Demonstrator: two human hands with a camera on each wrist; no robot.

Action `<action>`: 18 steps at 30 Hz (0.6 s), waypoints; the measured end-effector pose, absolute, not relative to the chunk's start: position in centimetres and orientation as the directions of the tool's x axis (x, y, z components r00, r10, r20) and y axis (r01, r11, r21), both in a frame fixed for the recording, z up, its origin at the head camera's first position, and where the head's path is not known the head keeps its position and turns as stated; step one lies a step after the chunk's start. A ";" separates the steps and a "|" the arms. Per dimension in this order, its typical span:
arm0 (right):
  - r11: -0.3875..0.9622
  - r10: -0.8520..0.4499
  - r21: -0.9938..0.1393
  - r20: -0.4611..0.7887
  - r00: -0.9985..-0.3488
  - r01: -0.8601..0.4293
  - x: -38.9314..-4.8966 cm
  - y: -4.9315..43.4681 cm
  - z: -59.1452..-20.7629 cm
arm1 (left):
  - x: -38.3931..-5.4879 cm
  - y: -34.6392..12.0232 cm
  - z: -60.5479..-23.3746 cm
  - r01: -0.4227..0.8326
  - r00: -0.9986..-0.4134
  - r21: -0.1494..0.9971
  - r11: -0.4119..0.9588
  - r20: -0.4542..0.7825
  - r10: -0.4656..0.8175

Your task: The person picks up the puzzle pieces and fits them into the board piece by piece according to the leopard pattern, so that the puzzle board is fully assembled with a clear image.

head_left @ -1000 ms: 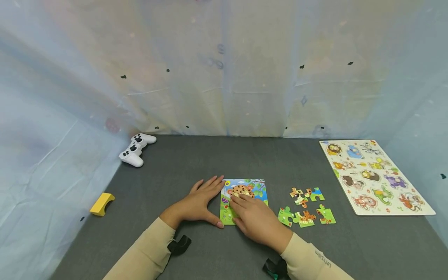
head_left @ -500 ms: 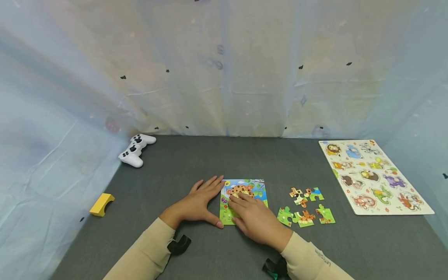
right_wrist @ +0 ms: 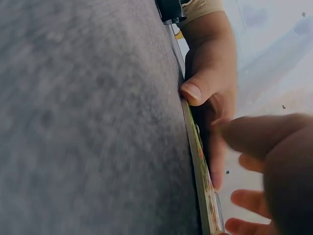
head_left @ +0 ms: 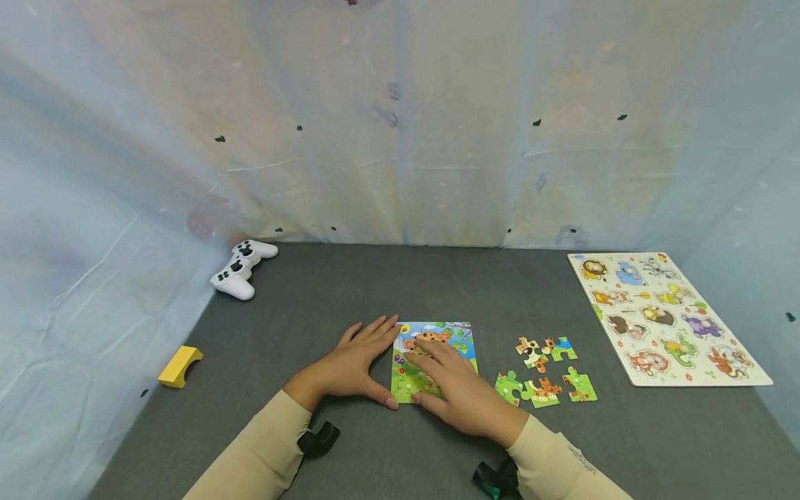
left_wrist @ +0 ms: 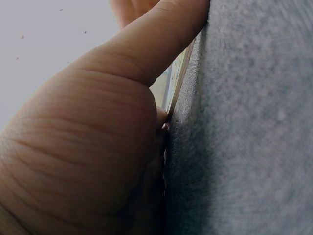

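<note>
A small jigsaw board (head_left: 403, 378) with a cartoon leopard lies flat on the dark grey table. My left hand (head_left: 353, 364) rests along its left edge, fingers spread, thumb at the lower left corner. In the right wrist view, that thumb (right_wrist: 194, 92) sits at the board's edge. My right hand (head_left: 459, 392) is over the board with its fingers extended and holds nothing. It covers the lower right part of the picture. Several loose jigsaw pieces (head_left: 581, 384) lie to the right of the board, some of them close together or overlapping.
A larger white animal puzzle board (head_left: 662, 347) lies at the right. At the back left is a white game controller (head_left: 236, 278), and a yellow arch block (head_left: 179, 367) lies near the left edge. Pale plastic sheeting (head_left: 437, 173) closes off the back and sides.
My right hand's fingers have shifted and spread a little over the board, uncovering more of the green lower part. My left hand keeps its place at the left edge.
</note>
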State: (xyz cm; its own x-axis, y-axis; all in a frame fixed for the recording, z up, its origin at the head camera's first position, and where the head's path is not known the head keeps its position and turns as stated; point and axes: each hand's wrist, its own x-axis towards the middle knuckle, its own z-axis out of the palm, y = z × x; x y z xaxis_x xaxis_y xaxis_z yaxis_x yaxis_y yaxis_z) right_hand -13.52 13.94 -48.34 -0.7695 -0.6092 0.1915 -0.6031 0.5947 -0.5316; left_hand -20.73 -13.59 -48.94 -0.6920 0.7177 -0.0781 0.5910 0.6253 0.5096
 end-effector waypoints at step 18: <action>0.244 -0.409 -0.882 0.283 -0.867 -0.403 -12.9 19.6 -47.6 | -20.9 -13.5 -49.0 0.589 -0.693 0.508 0.628 -0.083 0.716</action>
